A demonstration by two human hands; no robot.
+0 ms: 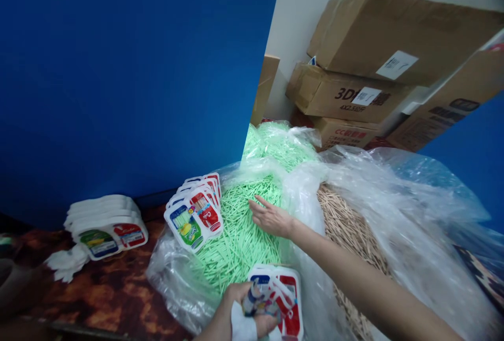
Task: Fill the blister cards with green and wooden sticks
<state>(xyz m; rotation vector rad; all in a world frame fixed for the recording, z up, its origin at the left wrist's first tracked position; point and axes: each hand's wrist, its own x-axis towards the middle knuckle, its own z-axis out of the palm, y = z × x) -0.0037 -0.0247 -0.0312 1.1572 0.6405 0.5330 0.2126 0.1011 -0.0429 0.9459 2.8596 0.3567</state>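
My right hand [271, 217] is over a heap of thin pale-green sticks [248, 246] in a clear plastic bag, fingers stretched out and slightly apart, with nothing seen in them. At the bottom, my left hand [240, 304] grips white plastic trays [293, 304] with blue and red printed windows; a white wrap covers part of this hand. Just left of the green sticks, a fanned stack of similar trays [195, 215] leans on the bag. The top one shows green sticks in one window and brownish sticks in the other.
Another stack of white trays [108, 225] stands on the brown patterned table [118, 296], beside crumpled white material [69, 262]. Brown sticks [350, 225] lie in clear plastic [417, 225] to the right. Behind are a blue partition [129, 68] and stacked cardboard boxes [409, 36].
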